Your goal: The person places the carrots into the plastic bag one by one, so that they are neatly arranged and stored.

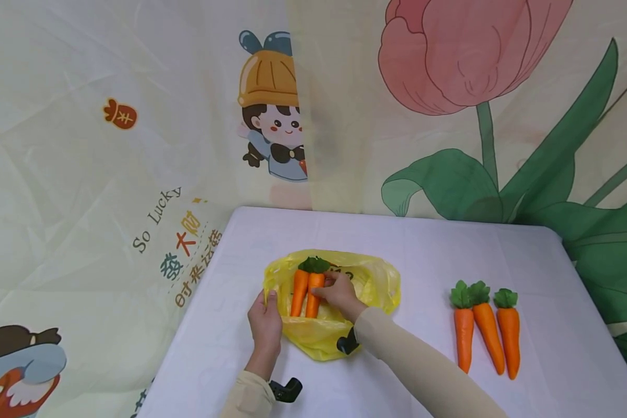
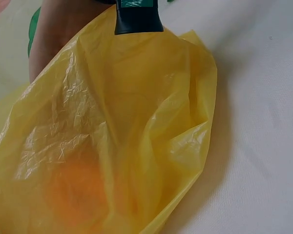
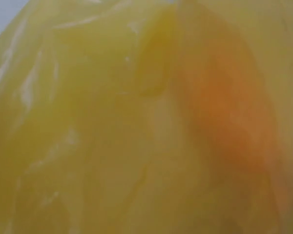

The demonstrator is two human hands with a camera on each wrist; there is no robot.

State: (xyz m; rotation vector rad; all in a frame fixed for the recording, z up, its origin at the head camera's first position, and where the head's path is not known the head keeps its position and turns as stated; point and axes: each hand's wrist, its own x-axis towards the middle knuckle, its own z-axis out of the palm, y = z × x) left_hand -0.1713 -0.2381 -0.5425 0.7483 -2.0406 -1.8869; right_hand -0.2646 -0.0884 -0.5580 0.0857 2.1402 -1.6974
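A yellow plastic bag (image 1: 313, 342) lies with its mouth spread, two carrots with green tops inside it. The left hand (image 1: 266, 325) pinches the bag's left edge between thumb and fingers. Reaching into the bag, the right hand (image 1: 341, 295) holds the right one of the two carrots (image 1: 314, 299); the other carrot (image 1: 299, 293) lies against it on the left. In the left wrist view the bag (image 2: 136, 97) fills most of the picture, with a blurred orange shape behind the film. The right wrist view shows bag film (image 3: 88, 146) and an orange shape through it.
Three more carrots (image 1: 485, 331) with leafy tops lie side by side on the right of the white-covered table (image 1: 397, 377). Behind the table hangs a printed cloth (image 1: 339, 145) with a large tulip and cartoon figures.
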